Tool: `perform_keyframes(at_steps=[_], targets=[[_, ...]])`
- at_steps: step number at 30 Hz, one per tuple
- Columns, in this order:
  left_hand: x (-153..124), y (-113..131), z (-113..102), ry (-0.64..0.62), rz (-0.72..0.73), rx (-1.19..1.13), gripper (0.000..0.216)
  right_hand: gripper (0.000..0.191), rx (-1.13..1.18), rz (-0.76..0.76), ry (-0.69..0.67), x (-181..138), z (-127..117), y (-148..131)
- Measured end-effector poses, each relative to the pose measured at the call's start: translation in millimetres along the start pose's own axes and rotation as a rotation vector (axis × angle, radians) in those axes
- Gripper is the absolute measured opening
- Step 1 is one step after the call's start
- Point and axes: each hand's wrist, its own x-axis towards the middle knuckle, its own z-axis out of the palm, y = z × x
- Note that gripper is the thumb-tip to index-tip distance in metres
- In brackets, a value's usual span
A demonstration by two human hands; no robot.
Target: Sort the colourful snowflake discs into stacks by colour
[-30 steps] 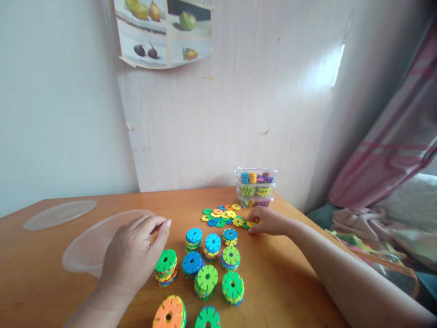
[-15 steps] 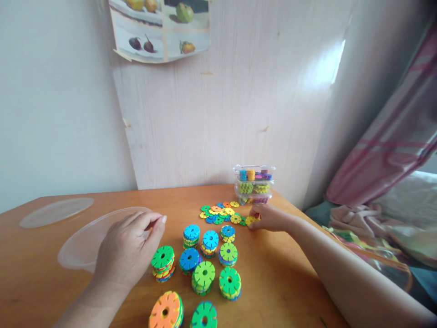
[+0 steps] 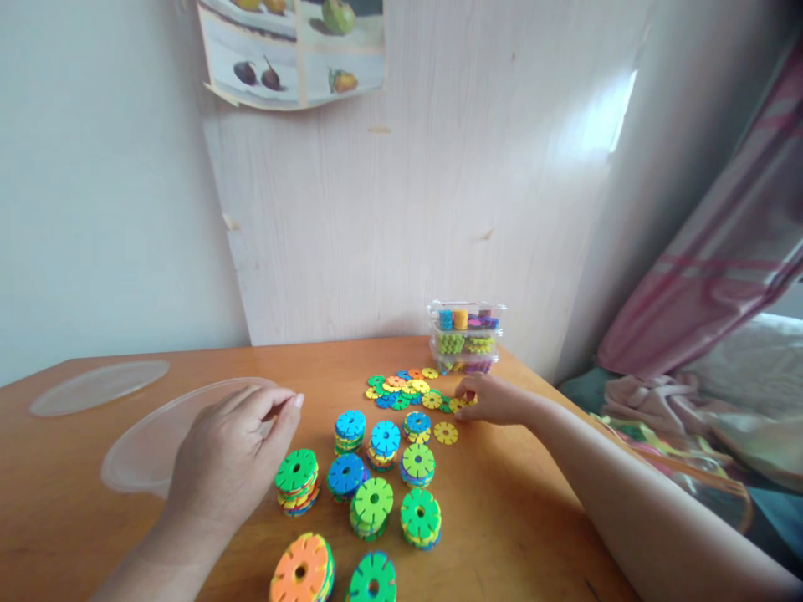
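Note:
My right hand (image 3: pixel 493 399) reaches to the right end of a loose pile of notched plastic discs (image 3: pixel 401 388). Its thumb and fingers close at a yellow disc (image 3: pixel 458 406), which they partly hide. Just in front of it, a single yellow disc (image 3: pixel 446 432) lies flat. My left hand (image 3: pixel 232 447) hovers over the left side of the stacks, thumb and index finger pressed together, with nothing showing between them. Several disc stacks stand between my hands, among them one topped green (image 3: pixel 297 471), one topped blue (image 3: pixel 347 474) and one topped orange (image 3: pixel 302 570).
Clear plastic boxes (image 3: pixel 466 337) holding colourful pieces are stacked at the back of the wooden table (image 3: pixel 502 518). Two translucent lids (image 3: pixel 135 447) lie at the left, one partly behind my left hand. Beyond the right edge are cloths (image 3: pixel 652 405) and a pink curtain (image 3: pixel 683 276).
A yellow disc now lies alone in front of my right hand, where bare table showed before. My right hand stays by the pile, and my left hand has barely moved.

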Motion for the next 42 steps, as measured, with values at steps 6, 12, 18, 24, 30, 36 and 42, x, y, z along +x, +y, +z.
perform_keyframes(at_steps=[6,12,18,24,30,36,42], targets=[[0.2,-0.1,0.4,0.019,0.021,0.008,0.025,0.016,-0.003,0.005,-0.006,-1.5,-1.8,-6.3],[0.5,1.8,-1.9,0.021,0.018,-0.003,0.024,0.033,0.024,-0.127,-0.094,-15.0,-9.0,-36.1],[0.2,1.8,-0.9,0.027,0.019,-0.001,0.024,0.039,-0.023,-0.103,0.039,-6.2,-3.2,-32.8],[0.0,0.8,1.3,0.024,0.014,-0.003,0.025,0.051,-0.085,-0.026,0.161,9.6,13.3,-32.4],[-1.2,-0.9,-0.1,0.021,0.014,0.005,0.024,0.035,-0.133,-0.019,0.152,16.1,20.1,-32.5],[1.1,1.9,-1.5,0.028,-0.004,0.015,0.025,0.035,0.032,-0.117,0.010,3.0,1.9,-22.6],[0.3,2.1,-2.1,0.013,-0.007,0.014,0.025,0.041,0.111,-0.160,-0.142,-9.8,-7.4,-21.1]])
